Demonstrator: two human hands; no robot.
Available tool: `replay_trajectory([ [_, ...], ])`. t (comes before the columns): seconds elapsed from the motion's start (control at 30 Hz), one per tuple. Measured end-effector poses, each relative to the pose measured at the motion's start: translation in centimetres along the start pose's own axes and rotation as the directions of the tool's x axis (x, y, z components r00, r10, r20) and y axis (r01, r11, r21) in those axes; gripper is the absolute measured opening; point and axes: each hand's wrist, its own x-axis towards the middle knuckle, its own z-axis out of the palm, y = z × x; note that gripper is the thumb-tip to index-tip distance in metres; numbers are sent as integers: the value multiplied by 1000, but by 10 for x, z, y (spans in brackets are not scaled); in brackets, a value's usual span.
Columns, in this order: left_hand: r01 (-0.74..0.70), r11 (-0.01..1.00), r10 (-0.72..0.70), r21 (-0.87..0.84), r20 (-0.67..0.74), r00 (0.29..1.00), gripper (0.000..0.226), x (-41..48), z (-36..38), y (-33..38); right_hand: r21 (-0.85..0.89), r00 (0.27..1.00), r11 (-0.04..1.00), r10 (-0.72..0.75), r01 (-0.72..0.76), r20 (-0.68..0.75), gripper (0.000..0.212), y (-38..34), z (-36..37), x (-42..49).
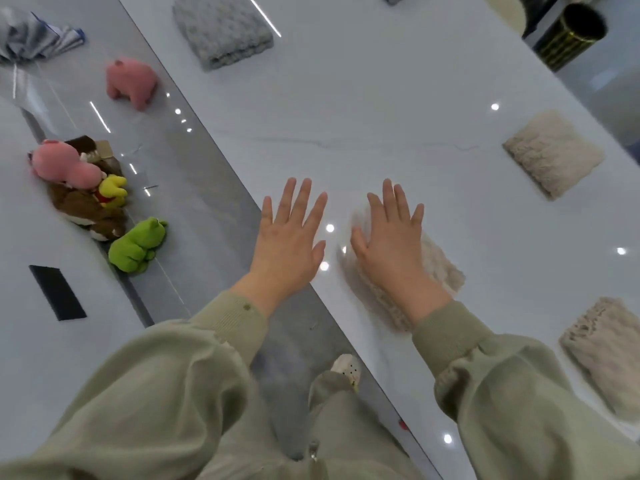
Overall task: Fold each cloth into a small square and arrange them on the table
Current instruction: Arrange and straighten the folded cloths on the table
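Observation:
My right hand (pixel 391 237) lies flat with straight fingers over a folded beige fluffy cloth (pixel 440 268) near the front edge of the white table (pixel 363 116). My left hand (pixel 289 233) is spread open beside it, over the bare table edge, holding nothing. A second folded beige cloth (pixel 552 154) lies to the right, further back. A third beige cloth (pixel 606 351) sits at the right edge of the view. A folded grey knitted cloth (pixel 221 29) rests at the far left of the table.
Left of the table, on a grey glossy surface, lie a pink plush (pixel 130 81), a pile of plush toys (pixel 83 185), a green plush (pixel 138 244) and a dark flat rectangle (pixel 57 292). A black and yellow cylinder (pixel 571 36) stands at the far right.

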Motion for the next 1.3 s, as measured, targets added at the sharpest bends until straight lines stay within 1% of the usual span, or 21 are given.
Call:
replay_trajectory([
  [0.2,-132,991,132,-6,23,991,68,38,-27,-92,-93,984,980,177,-176,0,63,-91,5,38],
  [0.3,-209,977,208,34,32,978,69,57,-38,-129,-94,960,956,278,-278,-9,63,-127,4,57],
  [0.4,-266,963,264,48,40,964,69,74,-48,-154,-92,938,934,346,-345,-11,62,-149,2,72],
  [0.6,-335,940,333,57,45,942,69,119,-58,-181,-51,894,893,447,-448,-27,61,-165,0,107],
  [0.8,-409,907,405,104,54,913,68,189,-65,-203,28,858,860,510,-509,-61,60,-166,4,171],
  [1.07,-544,833,527,98,153,836,67,277,-86,-230,100,795,792,606,-602,-15,60,-166,0,249],
  [1.3,-624,781,610,37,176,773,66,336,-95,-259,184,738,728,675,-661,-17,61,-185,-7,294],
])
